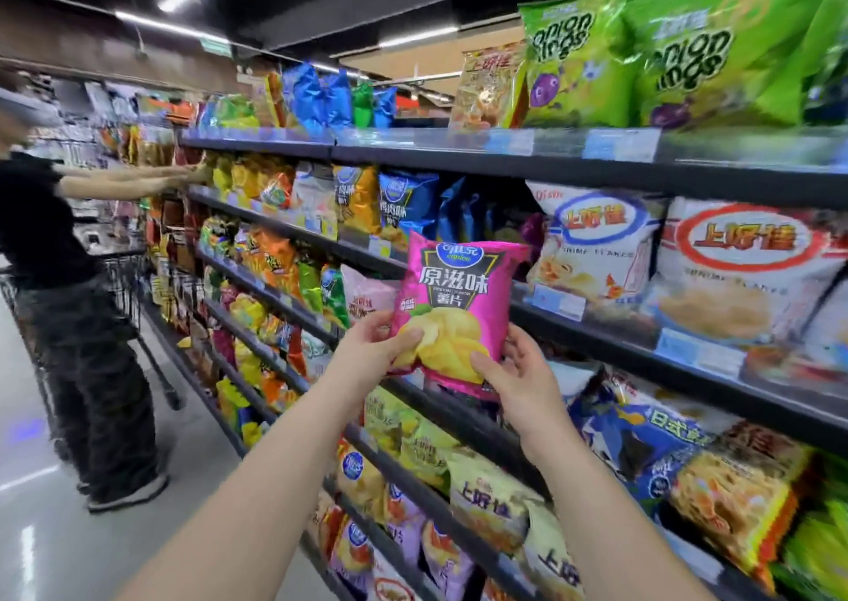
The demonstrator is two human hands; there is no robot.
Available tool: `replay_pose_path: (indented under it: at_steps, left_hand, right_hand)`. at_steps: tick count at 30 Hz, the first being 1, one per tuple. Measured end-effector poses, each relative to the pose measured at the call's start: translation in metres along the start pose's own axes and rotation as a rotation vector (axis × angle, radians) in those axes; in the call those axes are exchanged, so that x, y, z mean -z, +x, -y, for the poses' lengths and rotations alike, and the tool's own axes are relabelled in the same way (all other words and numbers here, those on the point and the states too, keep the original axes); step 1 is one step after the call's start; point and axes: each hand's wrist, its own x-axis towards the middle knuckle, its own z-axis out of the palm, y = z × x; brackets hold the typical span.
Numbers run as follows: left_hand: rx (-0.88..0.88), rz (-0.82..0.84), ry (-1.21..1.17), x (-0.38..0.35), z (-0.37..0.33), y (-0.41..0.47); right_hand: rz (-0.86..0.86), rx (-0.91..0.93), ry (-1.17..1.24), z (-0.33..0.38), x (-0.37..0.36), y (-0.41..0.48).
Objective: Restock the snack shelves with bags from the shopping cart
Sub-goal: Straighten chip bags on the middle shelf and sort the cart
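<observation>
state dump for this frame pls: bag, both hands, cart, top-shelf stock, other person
pink chip bag: upright, held in front of the shelves, not yet shelved
left hand: grips the bag's lower left edge
right hand: grips the bag's lower right corner
shopping cart: standing beside the shelves, contents hidden
onion rings bags: on top shelf, upright, slightly leaning
other person: both arms reaching to a shelf

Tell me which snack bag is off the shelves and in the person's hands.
The pink potato chip bag: the left hand and right hand grip its lower corners; every other bag sits on the shelves.
</observation>
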Motion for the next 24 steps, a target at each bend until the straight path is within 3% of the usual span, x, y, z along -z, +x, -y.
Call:
replay_pose_path:
  at_steps: [5, 11, 15, 20, 24]
  left_hand:
    - [-0.052, 0.182, 0.064, 0.024, -0.002, 0.091]
    - [-0.126, 0.25, 0.095, 0.019, -0.017, 0.182]
    - [-0.171, 0.303, 0.153, 0.005, -0.033, 0.234]
    - [-0.345, 0.247, 0.387, -0.015, -0.051, 0.273]
    - [-0.286, 0.344, 0.543, -0.038, -0.045, 0.302]
  right_hand:
    - [-0.24, 0.081, -0.037, 0.003, -0.038, 0.052]
    - [-0.438, 0.156, -0.169, 0.016, -0.055, 0.118]
    - [-0.459, 0.147, -0.275, 0.029, -0.046, 0.164]
    - [-0.437, 0.042, -0.412, 0.041, -0.032, 0.206]
    - [-0.447, -0.002, -0.504, 0.04, -0.02, 0.232]
